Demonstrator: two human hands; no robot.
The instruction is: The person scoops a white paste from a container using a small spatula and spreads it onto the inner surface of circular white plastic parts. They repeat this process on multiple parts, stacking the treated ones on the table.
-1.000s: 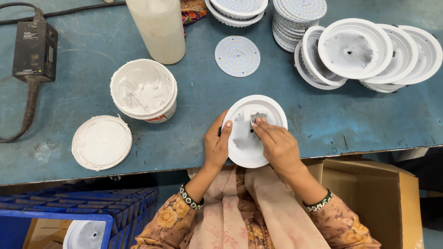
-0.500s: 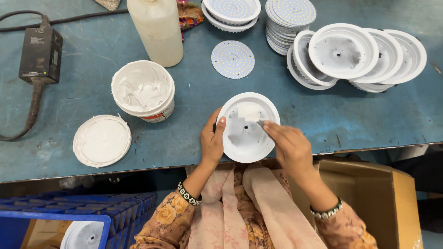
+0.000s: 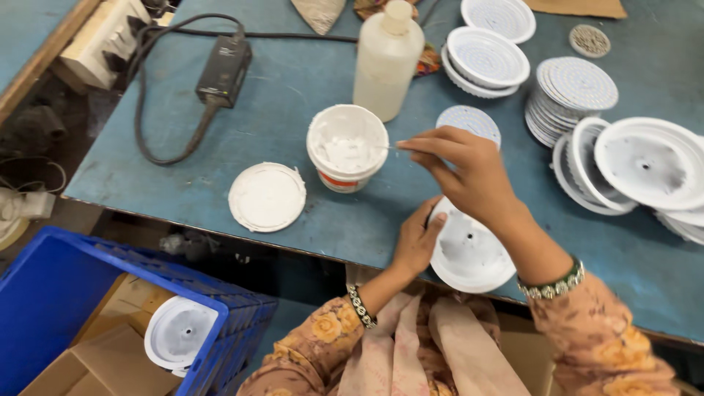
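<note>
Right hand [image 3: 469, 172] extended forward over the blue worktop [image 3: 293, 88], wrist raised, fingers pinched on a thin stick [image 3: 387, 147] whose tip reaches into the open white paste tub [image 3: 347, 147]. Left hand [image 3: 415, 240] at the near edge, fingers curled against the rim of a round white lamp housing [image 3: 469, 253], steadying it on the worktop. The tub's lid [image 3: 267, 196] lies just left of the tub; a plastic bottle [image 3: 388, 59] stands behind it.
</note>
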